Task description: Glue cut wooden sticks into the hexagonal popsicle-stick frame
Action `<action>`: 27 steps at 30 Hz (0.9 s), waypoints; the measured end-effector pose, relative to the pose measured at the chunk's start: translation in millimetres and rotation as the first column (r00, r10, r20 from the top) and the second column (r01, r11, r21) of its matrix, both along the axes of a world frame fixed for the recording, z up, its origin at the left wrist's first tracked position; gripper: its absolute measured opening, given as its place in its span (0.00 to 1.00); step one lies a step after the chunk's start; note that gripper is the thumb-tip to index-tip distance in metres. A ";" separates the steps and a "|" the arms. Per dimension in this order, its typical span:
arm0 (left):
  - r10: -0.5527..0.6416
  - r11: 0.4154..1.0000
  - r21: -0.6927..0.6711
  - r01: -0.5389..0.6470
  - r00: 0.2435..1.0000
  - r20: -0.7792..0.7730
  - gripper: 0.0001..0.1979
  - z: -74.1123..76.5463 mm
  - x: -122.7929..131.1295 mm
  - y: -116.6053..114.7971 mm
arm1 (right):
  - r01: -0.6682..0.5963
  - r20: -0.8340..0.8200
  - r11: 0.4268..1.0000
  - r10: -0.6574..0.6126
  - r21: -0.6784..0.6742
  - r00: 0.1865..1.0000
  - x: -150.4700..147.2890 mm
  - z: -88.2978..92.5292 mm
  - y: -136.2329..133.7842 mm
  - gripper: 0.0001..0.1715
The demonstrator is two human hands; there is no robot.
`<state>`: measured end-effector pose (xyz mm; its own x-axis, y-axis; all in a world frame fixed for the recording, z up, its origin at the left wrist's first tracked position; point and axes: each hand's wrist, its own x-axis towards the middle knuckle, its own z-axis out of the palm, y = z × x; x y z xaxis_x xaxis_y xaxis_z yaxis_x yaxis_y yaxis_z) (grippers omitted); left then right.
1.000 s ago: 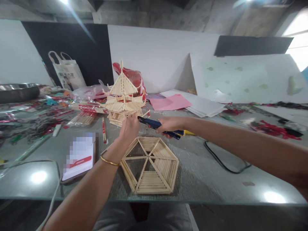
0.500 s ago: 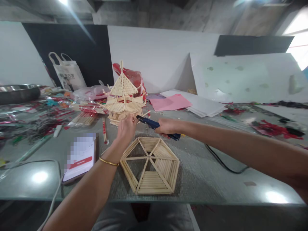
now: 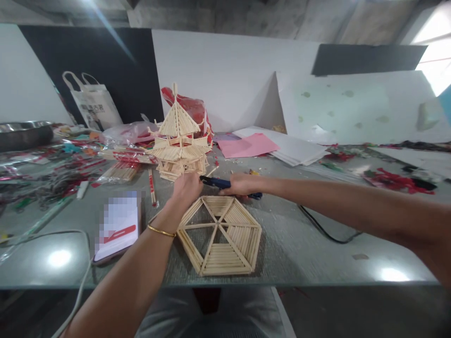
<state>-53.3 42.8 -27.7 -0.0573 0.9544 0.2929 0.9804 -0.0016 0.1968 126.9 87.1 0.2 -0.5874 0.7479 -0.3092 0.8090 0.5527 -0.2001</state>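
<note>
right hand (image 3: 240,184): fingers wrap dark blue glue gun (image 3: 213,181)
left hand (image 3: 186,187): curled, hold unclear, by pale wooden-stick pagoda (image 3: 179,141)
care: aim it steadily

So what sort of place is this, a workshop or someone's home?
Probably a craft workroom: a stick-built pagoda model stands on the cluttered table, a hexagonal stick panel lies nearer, and the right hand grips a blue tool.

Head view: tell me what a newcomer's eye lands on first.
The tiered stick pagoda standing mid-way across the table draws the eye first, with a flat stick hexagon lying in front of it. Between them, the left hand is close by the tip of the blue tool gripped by the right hand.
</note>
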 end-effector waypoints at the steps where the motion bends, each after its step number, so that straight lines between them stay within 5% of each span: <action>1: -0.004 1.000 -0.006 0.004 1.000 -0.002 0.15 -0.2 -1.2 0.4 | 0.000 -0.008 1.000 0.000 0.031 1.000 -1.1 -2.3 1.3 0.22; 4: -0.016 1.000 -0.025 0.016 1.000 0.005 0.14 1.3 -6.1 1.0 | -0.003 -0.033 0.997 0.006 0.078 0.999 -2.8 -2.5 4.7 0.21; 10: -0.014 0.997 -0.074 0.021 0.996 0.087 0.10 8.0 -19.9 0.3 | -0.042 0.052 0.991 0.049 -0.124 0.997 -1.6 14.4 11.2 0.34; 16: -0.155 0.961 -0.174 0.215 0.939 0.306 0.14 17.1 -22.0 -4.0 | 0.077 0.025 0.957 -0.087 0.279 0.996 -9.0 1.8 6.4 0.39; 22: -0.292 0.788 -0.279 0.548 0.732 0.615 0.12 26.2 -7.0 -19.6 | 0.148 -0.003 0.862 -0.167 0.485 0.986 -17.4 -15.9 -1.1 0.46; 27: -0.455 0.639 -0.387 0.665 0.732 0.507 0.09 37.1 16.9 -39.0 | 0.110 -0.049 0.868 -0.099 0.485 0.994 -11.4 -18.9 -3.4 0.45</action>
<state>-36.4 3.8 9.4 0.5493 0.8176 -0.1726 0.6877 -0.3250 0.6491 115.6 83.7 -18.6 -0.5000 0.8575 0.1215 0.8659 0.4972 0.0540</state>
